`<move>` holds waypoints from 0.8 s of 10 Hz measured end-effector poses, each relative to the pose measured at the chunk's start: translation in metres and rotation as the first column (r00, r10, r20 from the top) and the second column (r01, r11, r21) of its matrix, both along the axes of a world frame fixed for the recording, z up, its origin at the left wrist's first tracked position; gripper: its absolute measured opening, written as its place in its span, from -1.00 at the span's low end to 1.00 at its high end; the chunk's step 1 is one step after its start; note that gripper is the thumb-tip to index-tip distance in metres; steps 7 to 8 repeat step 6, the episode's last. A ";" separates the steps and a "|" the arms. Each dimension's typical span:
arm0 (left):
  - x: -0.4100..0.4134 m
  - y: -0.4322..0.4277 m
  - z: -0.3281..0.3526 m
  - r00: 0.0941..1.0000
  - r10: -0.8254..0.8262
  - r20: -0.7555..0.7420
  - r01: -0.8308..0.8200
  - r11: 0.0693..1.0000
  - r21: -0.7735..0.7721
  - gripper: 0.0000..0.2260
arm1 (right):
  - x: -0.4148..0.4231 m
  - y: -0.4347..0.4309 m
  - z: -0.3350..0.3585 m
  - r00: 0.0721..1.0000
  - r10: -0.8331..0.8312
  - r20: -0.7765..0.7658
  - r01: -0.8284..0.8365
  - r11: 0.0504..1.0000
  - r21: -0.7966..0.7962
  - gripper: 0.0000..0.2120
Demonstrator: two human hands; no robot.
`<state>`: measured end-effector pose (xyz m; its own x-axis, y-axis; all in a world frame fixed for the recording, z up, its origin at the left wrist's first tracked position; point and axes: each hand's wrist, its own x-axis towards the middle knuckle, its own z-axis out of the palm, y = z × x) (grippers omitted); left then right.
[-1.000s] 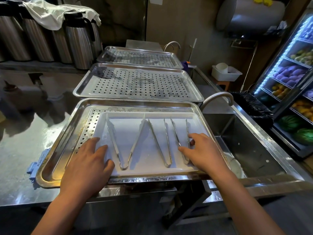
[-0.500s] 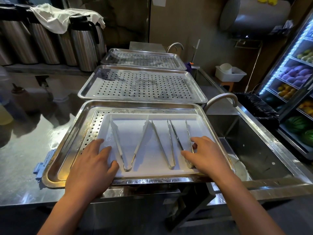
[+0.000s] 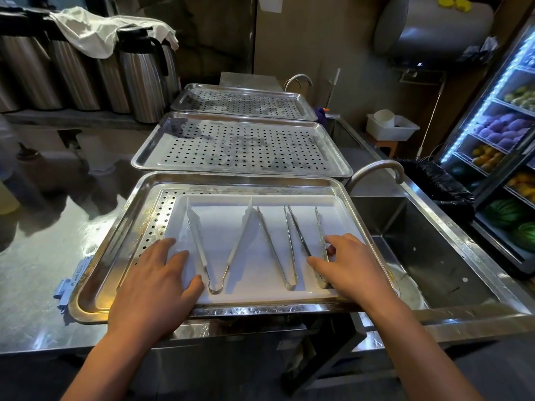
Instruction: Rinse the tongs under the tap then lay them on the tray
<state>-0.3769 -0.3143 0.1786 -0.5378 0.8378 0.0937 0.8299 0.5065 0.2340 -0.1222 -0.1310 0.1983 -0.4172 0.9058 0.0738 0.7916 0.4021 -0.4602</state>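
Three steel tongs (image 3: pixel 286 250) lie on the white tray (image 3: pixel 341 204); left hand (image 3: pixel 156 279) flat, fingers spread. Right hand (image 3: pixel 353 264) loosely splayed over the rightmost pair, gripping nothing.

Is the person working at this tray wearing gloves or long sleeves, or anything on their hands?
No. Both the left hand and the right hand are bare, with no gloves, rings or watch in view. The forearms are uncovered right down to the bottom edge of the picture, so no sleeve shows. The fingernails look short and plain.
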 end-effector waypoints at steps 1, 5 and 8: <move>0.002 -0.001 0.003 1.000 -0.010 0.005 0.010 1.000 -0.009 -0.50 | 0.002 0.001 0.000 1.000 -0.003 -0.017 0.003 1.000 -0.007 -0.57; -0.008 0.010 -0.002 0.991 -0.063 -0.120 0.076 0.991 0.112 -0.45 | 0.018 0.003 0.003 0.983 -0.018 -0.184 0.014 1.000 -0.020 -0.60; -0.010 0.007 -0.007 0.984 -0.129 -0.123 0.149 0.974 0.170 -0.30 | 0.024 0.008 0.014 0.957 -0.034 -0.287 0.030 0.999 -0.016 -0.76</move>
